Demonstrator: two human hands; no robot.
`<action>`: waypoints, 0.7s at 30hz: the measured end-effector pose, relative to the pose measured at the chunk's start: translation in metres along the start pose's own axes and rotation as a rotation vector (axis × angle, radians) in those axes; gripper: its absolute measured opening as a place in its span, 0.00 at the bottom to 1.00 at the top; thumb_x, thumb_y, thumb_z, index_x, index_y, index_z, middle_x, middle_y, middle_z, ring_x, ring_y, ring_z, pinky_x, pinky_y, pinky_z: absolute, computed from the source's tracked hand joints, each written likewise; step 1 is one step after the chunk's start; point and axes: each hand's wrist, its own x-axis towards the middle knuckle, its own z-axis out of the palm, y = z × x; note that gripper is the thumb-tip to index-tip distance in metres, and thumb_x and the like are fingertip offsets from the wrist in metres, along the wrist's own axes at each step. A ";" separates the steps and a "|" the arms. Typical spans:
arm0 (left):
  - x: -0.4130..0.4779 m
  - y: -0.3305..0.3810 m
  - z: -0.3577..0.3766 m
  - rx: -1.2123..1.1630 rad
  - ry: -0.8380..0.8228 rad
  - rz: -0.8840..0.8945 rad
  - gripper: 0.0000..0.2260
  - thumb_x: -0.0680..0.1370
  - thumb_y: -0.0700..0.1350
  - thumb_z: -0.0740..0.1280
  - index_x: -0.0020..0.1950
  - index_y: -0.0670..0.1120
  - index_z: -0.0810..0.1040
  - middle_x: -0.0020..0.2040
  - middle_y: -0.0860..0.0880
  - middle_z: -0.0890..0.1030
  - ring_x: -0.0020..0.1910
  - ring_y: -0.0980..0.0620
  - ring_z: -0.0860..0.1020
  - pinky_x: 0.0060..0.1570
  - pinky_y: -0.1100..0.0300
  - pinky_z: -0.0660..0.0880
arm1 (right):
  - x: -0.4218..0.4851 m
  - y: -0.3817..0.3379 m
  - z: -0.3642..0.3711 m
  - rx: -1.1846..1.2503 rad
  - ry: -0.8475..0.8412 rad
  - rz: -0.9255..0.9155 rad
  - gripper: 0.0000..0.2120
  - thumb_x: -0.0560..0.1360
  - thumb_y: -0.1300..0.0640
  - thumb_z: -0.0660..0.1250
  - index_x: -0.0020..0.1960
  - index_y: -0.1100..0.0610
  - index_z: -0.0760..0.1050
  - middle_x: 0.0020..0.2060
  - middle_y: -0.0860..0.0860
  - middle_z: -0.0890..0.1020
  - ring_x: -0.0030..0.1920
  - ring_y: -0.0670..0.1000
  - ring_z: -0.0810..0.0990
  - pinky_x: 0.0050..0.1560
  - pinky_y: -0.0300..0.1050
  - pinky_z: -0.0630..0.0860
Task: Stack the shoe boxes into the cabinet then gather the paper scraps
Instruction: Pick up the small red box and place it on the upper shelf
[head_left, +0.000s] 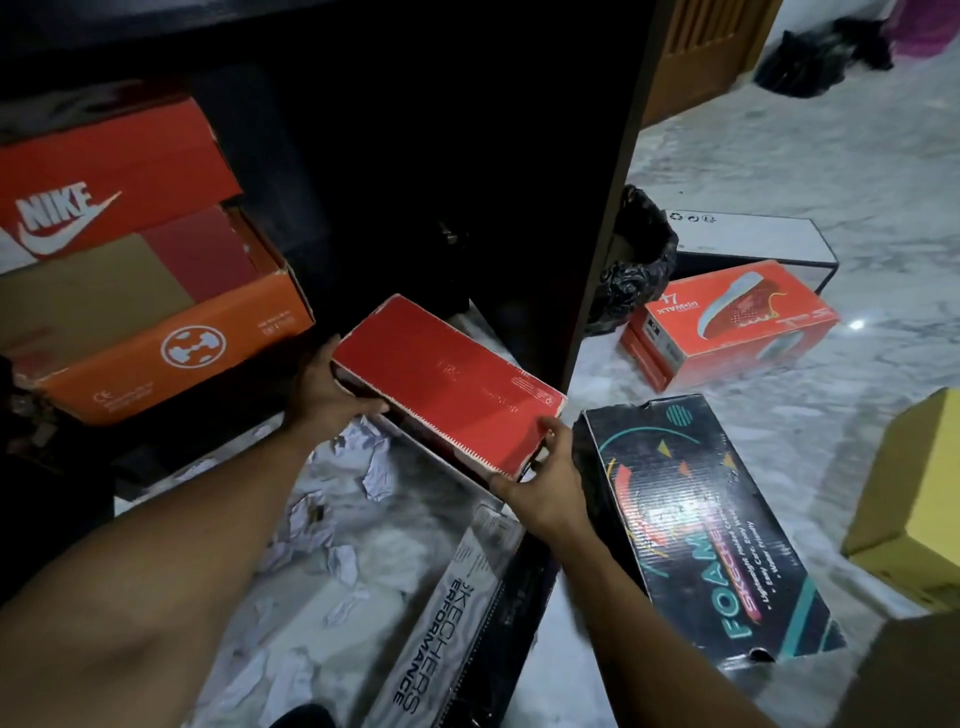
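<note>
This looks like a room in a home. The floor (779, 156) is pale veined marble, with a panelled wooden door (711, 47) at the far side. A tall dark cabinet (571, 182) stands open on the floor. Branded shoe boxes (727, 322) lie scattered about, some stacked inside the cabinet, with crumpled paper scraps (363, 457) among them. Stuffed black bags (800, 65) sit near the door.
</note>
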 end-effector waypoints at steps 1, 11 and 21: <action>-0.011 -0.004 -0.009 -0.051 0.041 -0.005 0.54 0.55 0.43 0.86 0.77 0.50 0.64 0.66 0.47 0.76 0.62 0.48 0.77 0.61 0.50 0.76 | 0.001 -0.005 0.000 0.022 -0.029 -0.019 0.42 0.67 0.61 0.79 0.71 0.47 0.57 0.53 0.36 0.74 0.53 0.42 0.78 0.51 0.33 0.75; -0.099 -0.014 -0.049 -0.305 0.469 -0.244 0.39 0.59 0.41 0.85 0.64 0.42 0.66 0.55 0.48 0.74 0.53 0.50 0.76 0.51 0.63 0.70 | 0.010 -0.033 0.017 0.208 -0.077 -0.084 0.31 0.66 0.61 0.81 0.65 0.57 0.72 0.57 0.48 0.82 0.59 0.47 0.80 0.58 0.43 0.80; -0.117 -0.030 -0.057 -0.289 0.383 -0.224 0.30 0.56 0.45 0.86 0.53 0.51 0.76 0.49 0.54 0.81 0.49 0.56 0.79 0.52 0.63 0.75 | 0.011 -0.017 0.023 -0.191 -0.198 -0.154 0.56 0.57 0.63 0.85 0.77 0.46 0.58 0.59 0.42 0.80 0.58 0.44 0.79 0.57 0.42 0.79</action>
